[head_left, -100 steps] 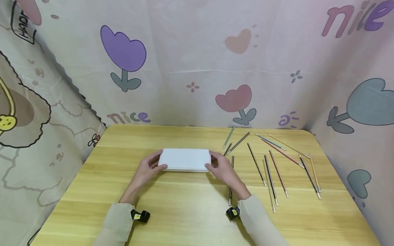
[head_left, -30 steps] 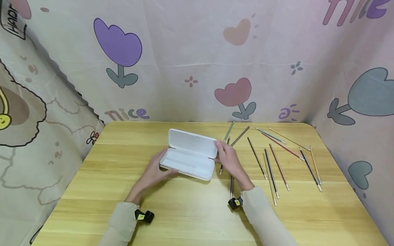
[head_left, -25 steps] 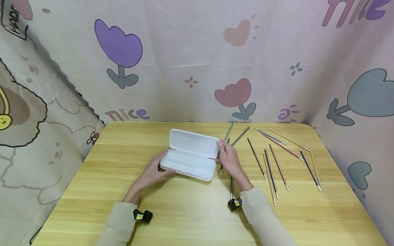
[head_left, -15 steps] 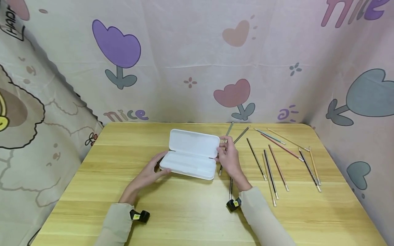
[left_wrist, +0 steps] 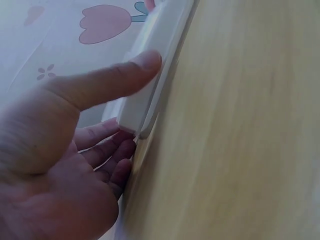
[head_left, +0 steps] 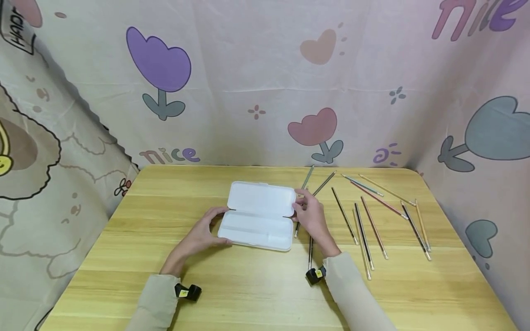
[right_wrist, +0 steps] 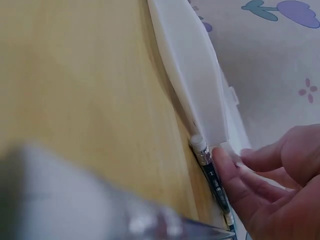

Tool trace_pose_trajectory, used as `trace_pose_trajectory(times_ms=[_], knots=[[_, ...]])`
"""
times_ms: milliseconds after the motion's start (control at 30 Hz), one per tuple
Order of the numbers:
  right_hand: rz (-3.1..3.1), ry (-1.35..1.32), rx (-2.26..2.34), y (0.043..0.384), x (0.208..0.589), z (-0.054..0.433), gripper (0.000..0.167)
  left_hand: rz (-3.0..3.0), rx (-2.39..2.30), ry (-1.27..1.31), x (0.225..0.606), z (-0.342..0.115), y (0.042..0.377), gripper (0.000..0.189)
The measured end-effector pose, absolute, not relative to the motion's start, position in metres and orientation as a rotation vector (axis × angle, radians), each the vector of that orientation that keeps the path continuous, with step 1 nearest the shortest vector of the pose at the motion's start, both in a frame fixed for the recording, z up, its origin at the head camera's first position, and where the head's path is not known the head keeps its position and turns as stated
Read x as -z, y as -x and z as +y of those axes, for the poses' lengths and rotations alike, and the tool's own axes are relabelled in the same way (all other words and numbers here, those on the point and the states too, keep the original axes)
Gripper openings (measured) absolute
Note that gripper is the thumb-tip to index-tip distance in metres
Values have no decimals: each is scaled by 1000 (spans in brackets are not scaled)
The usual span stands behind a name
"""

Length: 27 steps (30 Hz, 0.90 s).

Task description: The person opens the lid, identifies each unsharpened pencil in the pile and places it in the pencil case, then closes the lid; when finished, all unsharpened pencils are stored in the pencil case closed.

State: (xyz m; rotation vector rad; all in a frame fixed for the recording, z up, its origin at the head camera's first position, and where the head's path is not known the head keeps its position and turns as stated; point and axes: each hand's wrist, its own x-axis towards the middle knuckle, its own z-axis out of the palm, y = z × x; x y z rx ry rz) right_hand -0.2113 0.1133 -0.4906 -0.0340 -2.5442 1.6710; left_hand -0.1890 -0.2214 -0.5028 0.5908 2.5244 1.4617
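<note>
A white pencil case (head_left: 254,234) lies unfolded near the middle of the table, its lid (head_left: 261,198) tipped back and its tray with a long divider facing up. No pencil shows inside it. My left hand (head_left: 200,234) holds the left end; in the left wrist view the thumb (left_wrist: 120,80) presses the case's front side while the fingers curl around the end. At the lid's right end, my right hand (head_left: 312,218) pinches the edge between thumb and fingers. A dark pencil (right_wrist: 215,182) with a white eraser lies right beside those fingers in the right wrist view.
Several pencils are scattered over the right of the wooden table (head_left: 136,248), among them a red pencil (head_left: 378,200), a black pencil (head_left: 344,215) and a yellow pencil (head_left: 423,225). A printed cloth (head_left: 236,59) hangs behind and at both sides.
The pencil case was closed at first and is now unfolded. Over the last half second it has come down flatter, its lid tilting farther back. The scattered pencils lie as before.
</note>
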Motion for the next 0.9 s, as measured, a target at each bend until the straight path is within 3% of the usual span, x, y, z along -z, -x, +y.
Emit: trace_pose_trajectory(times_ms=[167, 367, 600, 733, 900], knots=[[-2703, -54, -1577, 211, 489, 113, 51, 2539, -1453, -565, 503, -222, 189, 96], [-2825, -160, -1464, 210, 483, 112, 43, 2556, -1430, -586, 506, -223, 189, 96], [-2890, -257, -1344, 210, 480, 110, 10, 2569, -1416, -562, 506, -224, 187, 95], [-2885, -266, -1387, 211, 480, 111, 12, 2572, -1429, -548, 506, -224, 187, 97], [-2839, -304, -1493, 209, 477, 119, 48, 2622, -1431, -532, 506, -219, 188, 97]])
